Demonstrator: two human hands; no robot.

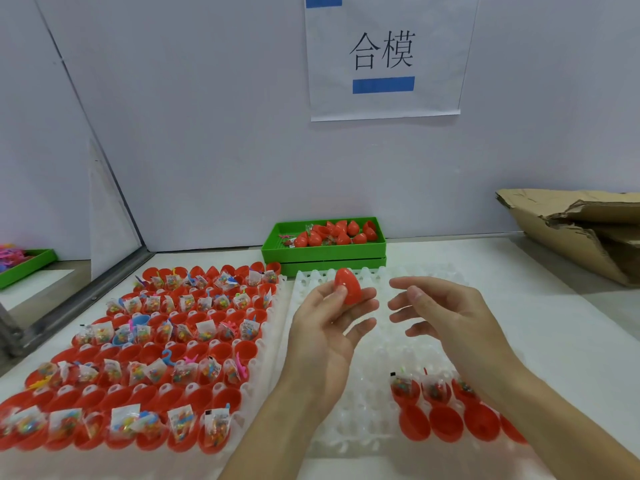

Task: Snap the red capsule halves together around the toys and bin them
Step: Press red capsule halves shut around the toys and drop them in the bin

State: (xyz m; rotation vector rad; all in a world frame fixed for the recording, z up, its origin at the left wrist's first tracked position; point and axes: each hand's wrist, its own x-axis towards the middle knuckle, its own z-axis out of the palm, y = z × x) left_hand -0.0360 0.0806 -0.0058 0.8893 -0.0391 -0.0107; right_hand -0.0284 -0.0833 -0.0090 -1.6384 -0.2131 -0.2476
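My left hand (329, 323) holds a closed red capsule (349, 285) between thumb and fingertips, raised above the white tray (349, 362). My right hand (446, 310) hovers just right of it, fingers relaxed and holding nothing. The green bin (325, 252) behind holds several closed red capsules. At the white tray's near right, several red capsule halves (446, 422) sit, some with bagged toys (403, 384).
A second white tray on the left is packed with red halves and bagged toys (156, 358). Another green tray (27, 265) sits at far left behind a metal rail. Crumpled cardboard (581, 230) lies at the back right. A paper sign (382, 57) hangs on the wall.
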